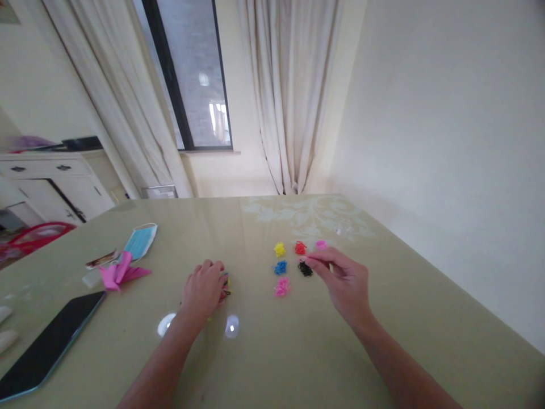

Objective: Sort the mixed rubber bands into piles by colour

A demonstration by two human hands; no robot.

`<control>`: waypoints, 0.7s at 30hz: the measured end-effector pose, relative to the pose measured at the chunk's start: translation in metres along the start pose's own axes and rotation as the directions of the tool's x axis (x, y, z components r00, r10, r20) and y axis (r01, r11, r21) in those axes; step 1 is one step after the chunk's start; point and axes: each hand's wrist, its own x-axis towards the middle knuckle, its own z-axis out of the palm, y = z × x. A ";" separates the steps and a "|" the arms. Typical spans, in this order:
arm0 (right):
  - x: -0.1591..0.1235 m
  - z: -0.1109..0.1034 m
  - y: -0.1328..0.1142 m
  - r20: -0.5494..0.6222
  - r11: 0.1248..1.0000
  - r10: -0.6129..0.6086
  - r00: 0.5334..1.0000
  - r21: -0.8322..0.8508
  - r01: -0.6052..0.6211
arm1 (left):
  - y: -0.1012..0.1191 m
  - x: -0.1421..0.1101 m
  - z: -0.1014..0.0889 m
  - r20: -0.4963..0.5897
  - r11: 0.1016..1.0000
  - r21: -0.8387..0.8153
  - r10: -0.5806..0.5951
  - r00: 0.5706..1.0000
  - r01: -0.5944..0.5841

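So using the black pile (305, 268) as the landmark: red pile (300, 247) is just beyond it, blue pile (280, 267) to its left, yellow pile (279, 249) beyond and left, pink pile (281, 287) nearer and left. Right hand (347, 284) is just right of it, thumb and finger pressed together at the tips; can't tell if there's a bit in that grip. Left hand (204, 287) is well left, palm down over the mixed bits (227, 285), its grip hidden. Looks like sorting by colour on the tabletop (255, 352), well underway, mixed bits left to do.
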 end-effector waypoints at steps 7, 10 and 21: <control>-0.007 0.004 -0.003 0.001 0.997 -0.080 0.997 -0.009 0.080 | 0.005 0.005 0.005 0.048 0.999 -0.030 0.016 0.999 -0.014; -0.007 0.004 -0.004 -0.010 0.996 -0.085 0.996 -0.026 0.085 | 0.001 0.007 0.006 0.043 0.998 -0.066 0.021 0.999 -0.018; -0.016 0.023 0.036 0.324 0.962 0.060 0.944 -0.270 0.031 | 0.006 0.011 0.005 -0.165 0.966 -0.257 -0.055 0.985 0.011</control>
